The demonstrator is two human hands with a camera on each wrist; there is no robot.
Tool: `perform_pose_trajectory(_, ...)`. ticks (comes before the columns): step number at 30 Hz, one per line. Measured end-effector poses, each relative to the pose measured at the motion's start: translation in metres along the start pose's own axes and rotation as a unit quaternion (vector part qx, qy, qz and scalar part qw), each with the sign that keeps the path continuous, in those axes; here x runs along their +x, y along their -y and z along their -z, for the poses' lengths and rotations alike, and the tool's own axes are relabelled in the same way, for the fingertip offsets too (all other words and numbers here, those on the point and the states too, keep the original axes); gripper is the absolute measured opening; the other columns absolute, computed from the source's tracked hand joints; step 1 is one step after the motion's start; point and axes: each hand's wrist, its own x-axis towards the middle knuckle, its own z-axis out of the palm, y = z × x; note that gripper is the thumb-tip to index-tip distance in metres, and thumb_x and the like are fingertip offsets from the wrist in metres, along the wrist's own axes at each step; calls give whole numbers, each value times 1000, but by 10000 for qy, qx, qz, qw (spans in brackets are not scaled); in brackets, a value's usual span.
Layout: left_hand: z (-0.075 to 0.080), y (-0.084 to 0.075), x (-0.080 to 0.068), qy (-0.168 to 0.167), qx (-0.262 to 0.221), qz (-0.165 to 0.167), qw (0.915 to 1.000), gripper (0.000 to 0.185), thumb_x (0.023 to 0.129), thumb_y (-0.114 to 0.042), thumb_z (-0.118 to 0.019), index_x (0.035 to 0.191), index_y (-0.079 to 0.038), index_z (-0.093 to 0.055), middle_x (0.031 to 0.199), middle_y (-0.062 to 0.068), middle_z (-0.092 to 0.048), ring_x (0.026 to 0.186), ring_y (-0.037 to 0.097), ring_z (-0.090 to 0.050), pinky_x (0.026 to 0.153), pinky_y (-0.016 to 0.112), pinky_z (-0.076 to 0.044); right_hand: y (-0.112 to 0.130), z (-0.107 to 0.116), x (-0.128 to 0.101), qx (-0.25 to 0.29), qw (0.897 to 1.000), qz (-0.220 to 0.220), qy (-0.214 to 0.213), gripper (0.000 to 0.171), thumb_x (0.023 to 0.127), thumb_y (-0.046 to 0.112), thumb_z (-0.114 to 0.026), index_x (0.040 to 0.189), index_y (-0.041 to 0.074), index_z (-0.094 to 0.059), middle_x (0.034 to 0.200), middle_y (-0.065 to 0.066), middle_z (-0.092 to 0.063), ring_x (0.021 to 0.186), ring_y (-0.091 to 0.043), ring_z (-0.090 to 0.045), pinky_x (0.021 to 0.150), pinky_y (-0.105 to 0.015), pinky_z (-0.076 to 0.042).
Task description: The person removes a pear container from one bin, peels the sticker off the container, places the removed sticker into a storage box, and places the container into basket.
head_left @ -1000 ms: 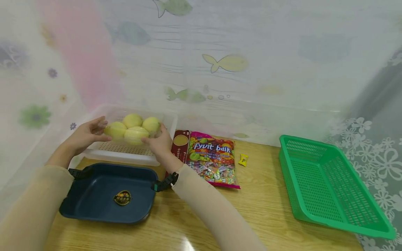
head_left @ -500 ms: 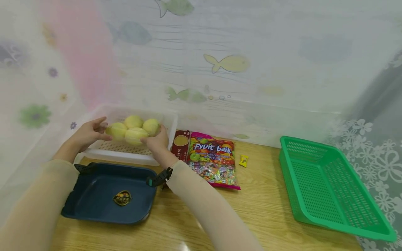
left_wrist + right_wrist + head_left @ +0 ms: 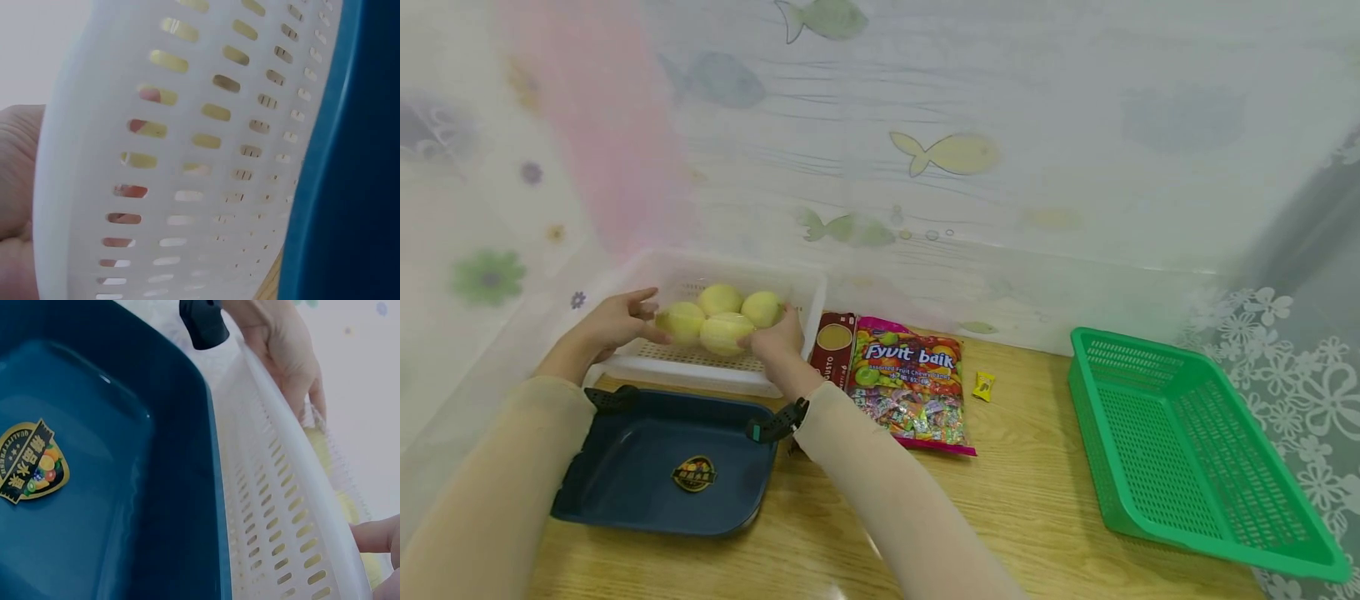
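Inside the white perforated basket (image 3: 700, 373), or just over its floor, is a clear pack of pale yellow fruit (image 3: 727, 332), several pieces side by side. My left hand (image 3: 612, 323) holds the pack's left end, thumb toward the front. At its right end my right hand (image 3: 777, 340) grips it, thumb on the near side. Through the slots of the basket wall (image 3: 81, 150) the left wrist view shows yellow fruit and bits of fingers. In the right wrist view the fruit (image 3: 320, 449) lies behind the basket rim, between both hands.
A dark blue tray (image 3: 647, 450) with a fruit label (image 3: 693, 473) stands before the basket. To the right lie a dark red box (image 3: 832, 346), a bag of fruit candy (image 3: 910, 375) and a small yellow wrapped candy (image 3: 983, 385). A green basket (image 3: 1165, 450) stands far right.
Both hands have come down slightly with the pack of fruit, which sits a little lower in the white basket. The other items stay where they were.
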Motion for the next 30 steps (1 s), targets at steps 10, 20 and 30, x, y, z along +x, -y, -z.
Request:
perform_pose_trajectory(10,6,1,2,212,243,285,9991,119,94,-23,-81,169,-10,11,165,44,-11,147,68,-16,87,59,-54,0,2,-5,1,9998,25,185,96,81,5,-93,162,17,-42,156,-9,-51,142,-33,-52,111,-47,-50)
perform_pose_trajectory(20,5,2,2,390,49,175,9991,117,97,-17,-77,167,-5,15,167,41,7,150,68,-5,115,80,-22,-3,2,-8,192,9992,183,296,104,84,15,-93,168,23,-33,168,-6,-39,153,-33,-40,116,-51,-46)
perform_pose_trajectory(30,5,-7,1,490,99,99,9987,117,99,-26,-76,164,-1,18,164,44,12,150,69,1,116,81,-16,-1,4,-10,-500,9958,644,413,111,80,18,-97,168,16,-30,173,-8,-31,156,-31,-35,120,-48,-43)
